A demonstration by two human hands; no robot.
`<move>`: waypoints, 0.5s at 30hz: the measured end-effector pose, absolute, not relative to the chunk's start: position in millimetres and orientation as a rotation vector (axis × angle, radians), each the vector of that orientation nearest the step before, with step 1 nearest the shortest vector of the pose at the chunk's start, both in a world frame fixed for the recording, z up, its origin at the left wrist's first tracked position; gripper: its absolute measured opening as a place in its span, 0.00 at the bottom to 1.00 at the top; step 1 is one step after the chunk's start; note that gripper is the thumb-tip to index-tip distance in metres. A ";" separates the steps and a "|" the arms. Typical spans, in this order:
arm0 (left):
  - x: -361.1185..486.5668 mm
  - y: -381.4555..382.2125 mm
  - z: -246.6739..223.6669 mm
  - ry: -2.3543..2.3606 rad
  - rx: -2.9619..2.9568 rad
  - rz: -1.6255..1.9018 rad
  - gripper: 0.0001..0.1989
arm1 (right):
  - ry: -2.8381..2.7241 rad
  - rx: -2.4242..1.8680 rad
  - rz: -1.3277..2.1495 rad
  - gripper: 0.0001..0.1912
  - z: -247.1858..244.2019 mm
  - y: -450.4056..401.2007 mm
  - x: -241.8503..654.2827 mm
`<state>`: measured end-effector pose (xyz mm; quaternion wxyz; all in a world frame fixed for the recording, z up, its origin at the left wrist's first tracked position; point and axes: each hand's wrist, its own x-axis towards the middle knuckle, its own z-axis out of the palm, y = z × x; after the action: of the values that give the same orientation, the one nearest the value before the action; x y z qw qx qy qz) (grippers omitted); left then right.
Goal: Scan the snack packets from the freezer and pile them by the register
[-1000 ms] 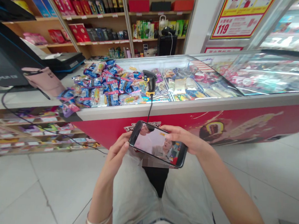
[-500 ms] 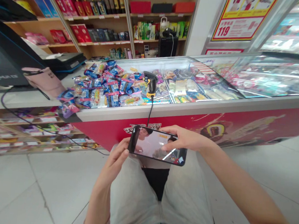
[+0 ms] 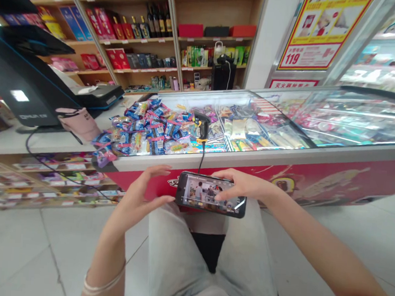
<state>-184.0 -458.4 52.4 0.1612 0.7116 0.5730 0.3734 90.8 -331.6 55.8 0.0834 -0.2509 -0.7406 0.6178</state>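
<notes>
A black phone lies sideways above my lap, its screen showing a video scene with several people. My right hand grips the phone's right end, thumb over the screen and fingers behind it. Just off the phone's left end is my left hand, thumb and fingers spread apart with nothing between them. Past the phone, a black and yellow barcode scanner rests upon the glass-topped freezer, its cable running down behind the phone. Blue and pink snack packets are heaped left of the scanner.
On the left counter stand a dark register screen and a pink pouch. A black cable hangs in front of the counter. Stocked shelves stand behind, with a red and yellow poster to the right.
My left hand has let go of the phone's left end and opened, moving left. The phone's picture has changed, with overlay icons now showing. The view has tilted up slightly.
</notes>
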 end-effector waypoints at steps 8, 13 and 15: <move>-166.1 -419.3 90.7 1.708 2.675 0.705 0.48 | -2.461 -0.720 1.490 0.31 100.8 -294.0 79.2; -172.6 -394.9 94.4 1.693 2.811 0.681 0.43 | -2.519 -0.729 1.308 0.33 107.3 -270.1 73.1; -175.3 -387.2 95.8 1.714 2.835 0.692 0.43 | -2.543 -0.713 1.302 0.33 108.4 -260.2 70.3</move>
<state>-175.3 -387.2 95.8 -0.1214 0.8315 0.5027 0.2030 70.3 -260.2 108.4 0.0984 -0.2409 -0.8594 0.4401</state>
